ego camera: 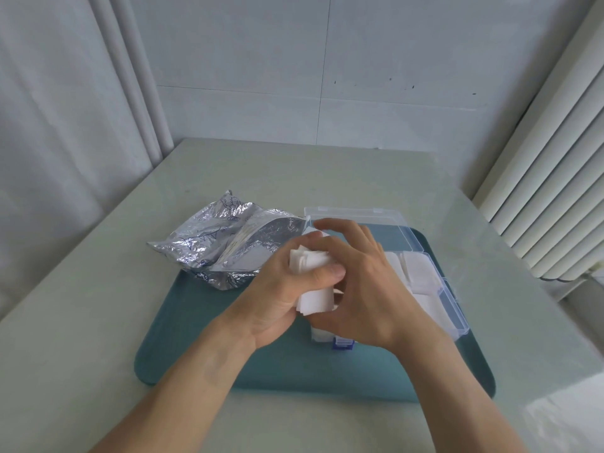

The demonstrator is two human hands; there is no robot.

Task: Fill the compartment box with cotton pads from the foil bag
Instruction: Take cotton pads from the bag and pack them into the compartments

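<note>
A stack of white cotton pads (315, 300) is gripped in my left hand (287, 289), thumb across its front, just above the left part of the clear compartment box (452, 308). My right hand (362, 286) curls around the same stack from the right, fingers over its top and side. The box stands open on a teal mat (268, 367), its lid (356, 213) lying back. White pads fill its right-hand compartments (420, 268). The crinkled silver foil bag (225, 243) lies to the left of the box, its mouth open toward my hands.
The mat lies on a pale table (98, 305). A blue latch (342, 344) sits on the box's near edge under my hands. A white radiator (555, 191) stands at the right, and curtains (65, 125) hang at the left.
</note>
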